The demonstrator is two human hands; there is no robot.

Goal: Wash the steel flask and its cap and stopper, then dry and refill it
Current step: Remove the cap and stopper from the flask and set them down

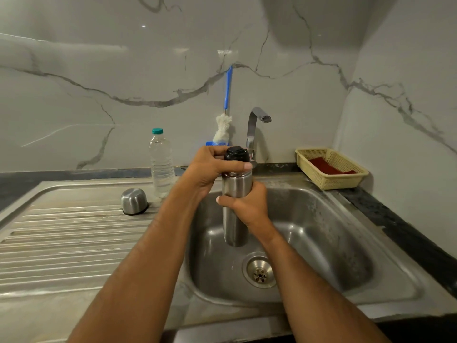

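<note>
Item: steel flask (pixel 235 206), upright, held over the sink (pixel 321 231) basin just in front of the tap (pixel 254 127). My right hand (pixel 249 206) wraps its fingers round the middle of the body; my left hand (pixel 210 167) curls round the black stopper (pixel 236 154) at the neck, thumb lying across its front. Step in hand, as I judge it: unscrewing the stopper. Method: hold the body still with the right, turn only the left, and keep the flask vertical so that anything inside stays in until the stopper is free. Steel is likely slippery when wet, so the grip belongs on the body, not near the base. No water shows at the spout. Item: steel cap (pixel 134 201), already off, mouth down on the draining board (pixel 61 243); the stopper could go beside it. Item: bottle brush (pixel 226 120), blue handle, standing against the wall behind the tap, within reach for the inside. Item: clear water bottle (pixel 162 164), green lid, at the back of the board, presumably for refilling. Item: yellow basket (pixel 346 181) holding a red scouring pad (pixel 326 167), right of the tap.
</note>
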